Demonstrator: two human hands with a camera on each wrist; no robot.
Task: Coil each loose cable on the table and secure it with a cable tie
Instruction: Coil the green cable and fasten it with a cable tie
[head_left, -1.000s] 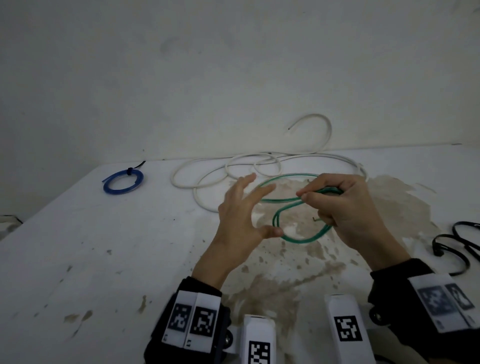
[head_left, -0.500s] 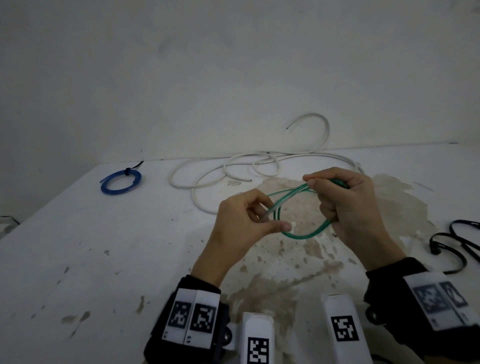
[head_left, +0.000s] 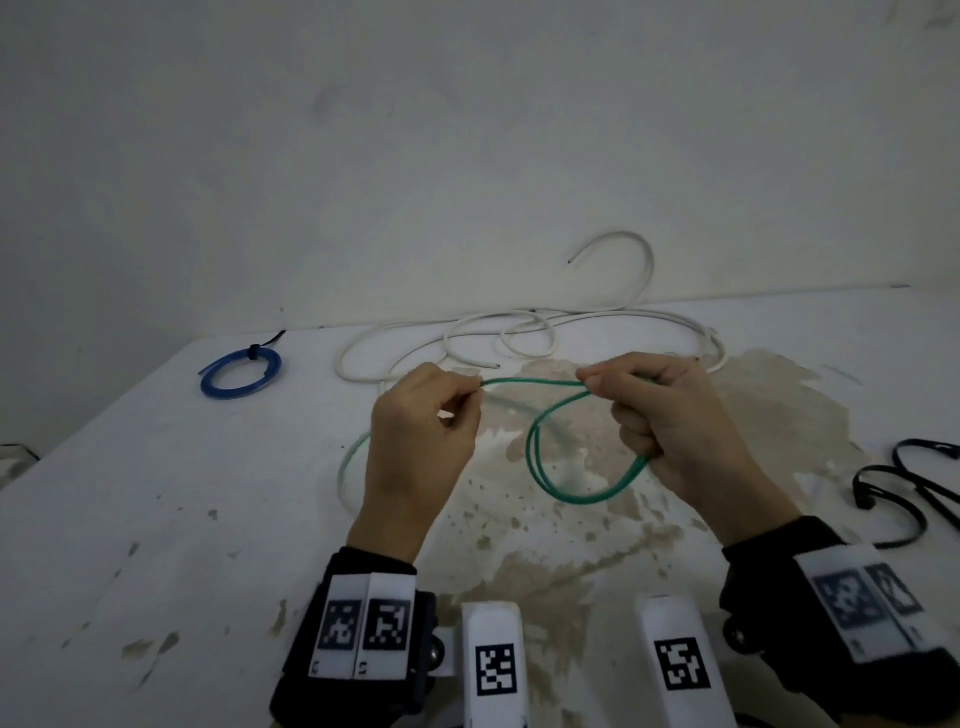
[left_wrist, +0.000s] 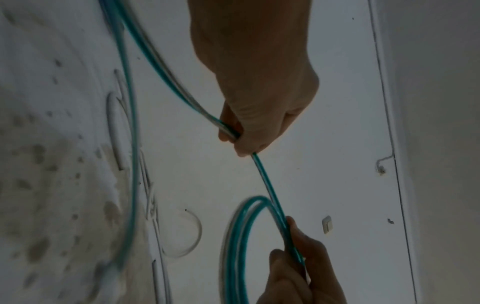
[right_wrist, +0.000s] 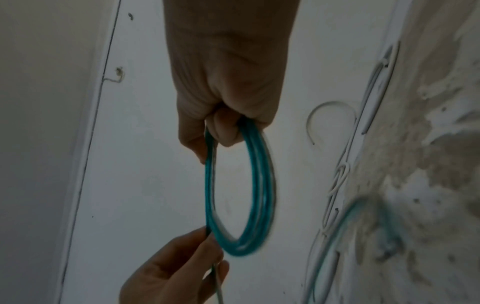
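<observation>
1. Coiling the green cable (head_left: 582, 496) is the step in hand: my right hand (head_left: 675, 421) is the grip clamped on the gathered loops, which hang below my fist, raised above the stained surface (head_left: 156, 519). The right wrist view shows about three strands in that bundle.
2. My left hand (head_left: 421, 441) pinches the same cable between thumb and fingertips, so a short straight run stretches between my two hands. From the left hand the loose tail drops away and curves down toward the surface, blurred; I cannot see its end.
3. Next, I judge, I must carry the left-hand length over to the right, lay it as another loop of matching size, and feed until the tail is used up. Only then does a tie go on.
4. Off to my right lie black cable ties (head_left: 914, 483); they overlap, so I cannot count them surely.
5. Farther back sprawls one white cable (head_left: 519, 332), uncoiled, one end arching up against the wall.
6. At the far left sits one blue cable (head_left: 240, 372), already coiled and bound with a dark tie.
7. Count: three cables, with one done, one in hand, one untouched.
</observation>
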